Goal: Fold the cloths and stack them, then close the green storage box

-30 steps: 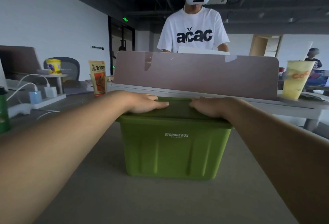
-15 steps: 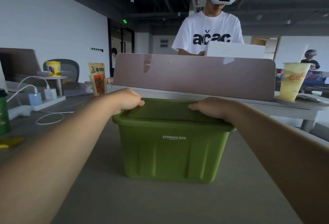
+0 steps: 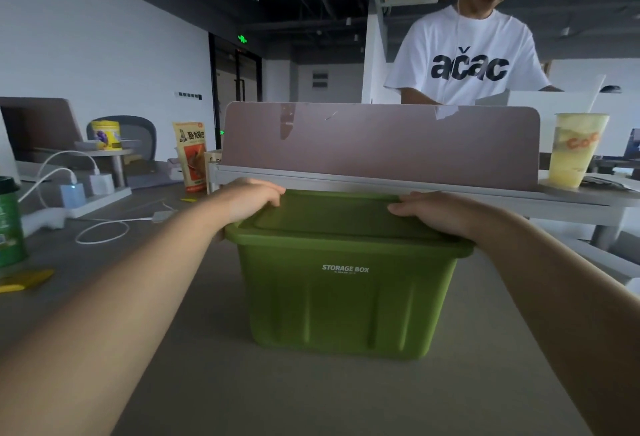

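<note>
The green storage box [image 3: 343, 300] stands on the grey table in front of me, white "STORAGE BOX" lettering on its front. Its green lid [image 3: 336, 216] lies flat on top. My left hand [image 3: 251, 198] curls over the lid's far left corner, fingers bent down on it. My right hand [image 3: 438, 210] rests on the lid's right side, fingers pointing left along the top. No cloths are visible; the inside of the box is hidden by the lid.
A pinkish desk divider [image 3: 381, 145] rises just behind the box, and a person in a white T-shirt [image 3: 467, 58] stands beyond it. A yellow drink cup [image 3: 575, 150] is at right. Snack bag [image 3: 190, 158], chargers with white cables [image 3: 100, 228] and a green cup [image 3: 10, 224] sit at left.
My left hand slid from the middle of the lid out to its far left corner. The view shifted left, so the box and the person now sit further right.
</note>
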The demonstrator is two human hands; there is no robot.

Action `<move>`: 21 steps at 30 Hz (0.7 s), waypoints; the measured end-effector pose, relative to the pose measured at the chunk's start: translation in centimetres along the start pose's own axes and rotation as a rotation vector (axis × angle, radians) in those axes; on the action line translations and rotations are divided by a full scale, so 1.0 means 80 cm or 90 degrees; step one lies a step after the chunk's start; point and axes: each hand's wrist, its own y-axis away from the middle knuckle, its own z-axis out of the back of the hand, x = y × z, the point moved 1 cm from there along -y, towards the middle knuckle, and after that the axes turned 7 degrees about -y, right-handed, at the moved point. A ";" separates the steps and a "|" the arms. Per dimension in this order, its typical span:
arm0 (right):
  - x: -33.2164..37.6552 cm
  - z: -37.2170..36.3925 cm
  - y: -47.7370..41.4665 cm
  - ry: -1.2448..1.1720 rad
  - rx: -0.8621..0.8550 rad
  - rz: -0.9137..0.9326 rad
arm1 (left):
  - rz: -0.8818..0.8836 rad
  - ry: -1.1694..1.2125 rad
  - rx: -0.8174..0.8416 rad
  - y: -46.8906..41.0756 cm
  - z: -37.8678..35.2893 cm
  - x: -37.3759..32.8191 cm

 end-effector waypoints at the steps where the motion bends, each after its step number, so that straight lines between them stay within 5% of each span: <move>1: -0.001 0.002 0.001 0.002 -0.003 -0.004 | 0.026 0.133 -0.035 0.003 -0.003 0.001; 4: -0.013 0.011 0.005 0.002 -0.005 -0.032 | 0.112 0.508 -0.071 0.016 -0.018 0.002; 8: -0.035 0.029 0.011 0.006 -0.024 -0.069 | 0.132 0.614 -0.045 0.017 -0.043 -0.014; 17: -0.072 0.063 0.025 0.019 -0.054 -0.106 | 0.089 0.468 0.003 0.011 -0.063 -0.060; 19: -0.069 0.065 0.037 -0.031 -0.085 -0.055 | 0.060 0.379 -0.062 0.014 -0.058 -0.063; 21: -0.065 0.071 0.055 -0.122 -0.229 0.047 | -0.016 0.270 -0.220 0.022 -0.048 -0.072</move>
